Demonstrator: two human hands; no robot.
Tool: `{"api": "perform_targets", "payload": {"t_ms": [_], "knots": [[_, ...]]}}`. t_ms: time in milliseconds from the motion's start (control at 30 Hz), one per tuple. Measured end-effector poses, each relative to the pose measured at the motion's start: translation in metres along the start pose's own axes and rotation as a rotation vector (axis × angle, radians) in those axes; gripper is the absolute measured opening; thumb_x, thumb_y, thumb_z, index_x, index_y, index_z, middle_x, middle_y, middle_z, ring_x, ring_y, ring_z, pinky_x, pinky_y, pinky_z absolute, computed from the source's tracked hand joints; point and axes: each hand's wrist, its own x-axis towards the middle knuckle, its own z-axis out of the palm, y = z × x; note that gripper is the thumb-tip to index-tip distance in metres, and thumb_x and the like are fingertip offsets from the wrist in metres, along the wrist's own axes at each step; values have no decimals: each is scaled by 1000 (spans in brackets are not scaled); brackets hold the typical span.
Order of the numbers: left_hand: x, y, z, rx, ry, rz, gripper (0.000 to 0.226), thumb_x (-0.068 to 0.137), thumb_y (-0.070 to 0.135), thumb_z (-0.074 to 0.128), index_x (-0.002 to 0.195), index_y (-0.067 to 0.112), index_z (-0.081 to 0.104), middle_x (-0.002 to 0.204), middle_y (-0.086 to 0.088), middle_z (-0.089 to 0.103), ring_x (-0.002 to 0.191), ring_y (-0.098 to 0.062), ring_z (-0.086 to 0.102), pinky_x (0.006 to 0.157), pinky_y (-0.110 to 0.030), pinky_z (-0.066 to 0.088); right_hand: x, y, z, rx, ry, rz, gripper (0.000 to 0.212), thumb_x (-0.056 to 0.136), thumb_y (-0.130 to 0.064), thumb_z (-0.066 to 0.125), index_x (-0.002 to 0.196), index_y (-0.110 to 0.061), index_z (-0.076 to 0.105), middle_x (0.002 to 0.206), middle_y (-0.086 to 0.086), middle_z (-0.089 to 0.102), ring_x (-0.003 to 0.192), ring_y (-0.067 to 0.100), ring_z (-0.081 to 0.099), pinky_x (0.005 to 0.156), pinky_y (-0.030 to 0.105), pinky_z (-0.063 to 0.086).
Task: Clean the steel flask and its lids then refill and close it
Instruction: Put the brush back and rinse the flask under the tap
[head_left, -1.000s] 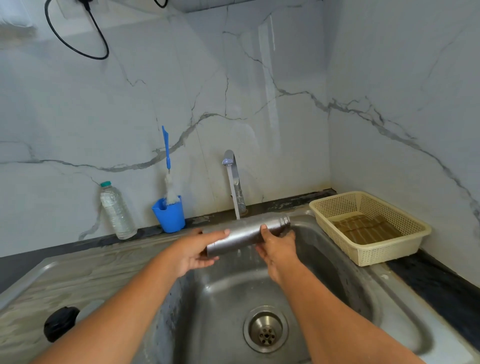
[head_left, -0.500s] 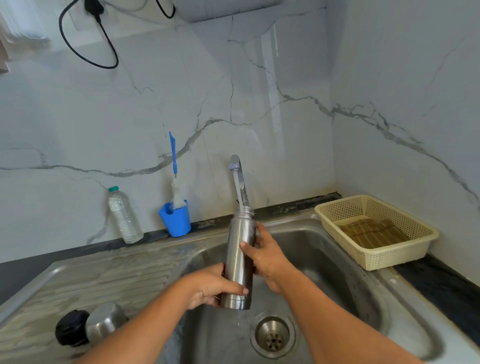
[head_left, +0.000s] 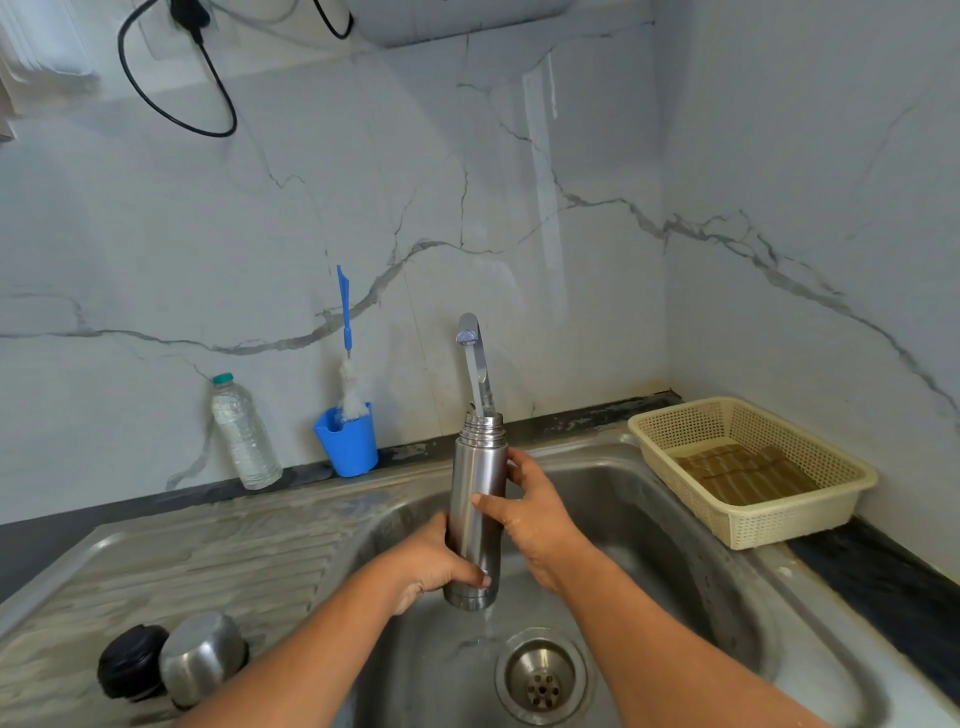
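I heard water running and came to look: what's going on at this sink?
A person holds a cylindrical steel flask upright over the stainless steel sink. The left hand grips it near its base and the right hand grips its middle. Its mouth is open under the curved chrome tap, and water runs into it. The round black lid and the domed steel cup lid lie on the ribbed drainboard to the left.

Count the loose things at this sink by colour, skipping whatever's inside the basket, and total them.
Silver: 2, flask, steel lid
Black: 1, black lid
Blue: 2, cup, brush
Clear: 1, bottle
Cream: 1, basket
Total: 7
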Motion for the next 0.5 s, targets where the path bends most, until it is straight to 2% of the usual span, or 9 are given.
{"api": "perform_targets", "payload": {"t_ms": [100, 233, 367, 500], "knots": [[3, 1, -1, 25, 10, 2, 96, 63, 12, 94, 143, 30, 44, 125, 2, 66, 118, -17, 61, 105, -44, 54, 0, -1, -1, -13, 8, -7, 75, 90, -5, 74, 149, -35, 39, 151, -5, 47, 125, 10, 45, 107, 38, 43], [5, 1, -2, 27, -4, 2, 98, 62, 14, 95, 144, 31, 44, 126, 2, 66, 119, -18, 62, 104, -45, 55, -1, -3, 0, -46, 5, -19, 77, 92, -7, 72, 154, -32, 34, 154, -4, 45, 135, 14, 45, 104, 33, 42], [3, -1, -3, 15, -13, -10, 96, 63, 14, 95, 143, 32, 44, 126, 2, 66, 118, -18, 62, 100, -42, 58, -1, -4, 0, -73, 5, -15, 78, 93, -9, 71, 156, -32, 32, 157, -4, 43, 142, 19, 42, 110, 38, 41], [4, -4, -2, -36, -4, -31, 99, 57, 15, 96, 141, 31, 48, 125, 1, 69, 118, -20, 65, 99, -45, 59, 0, -4, 2, -86, 21, -12, 77, 92, -9, 72, 155, -32, 34, 156, -5, 45, 142, 19, 44, 110, 38, 42]]}}
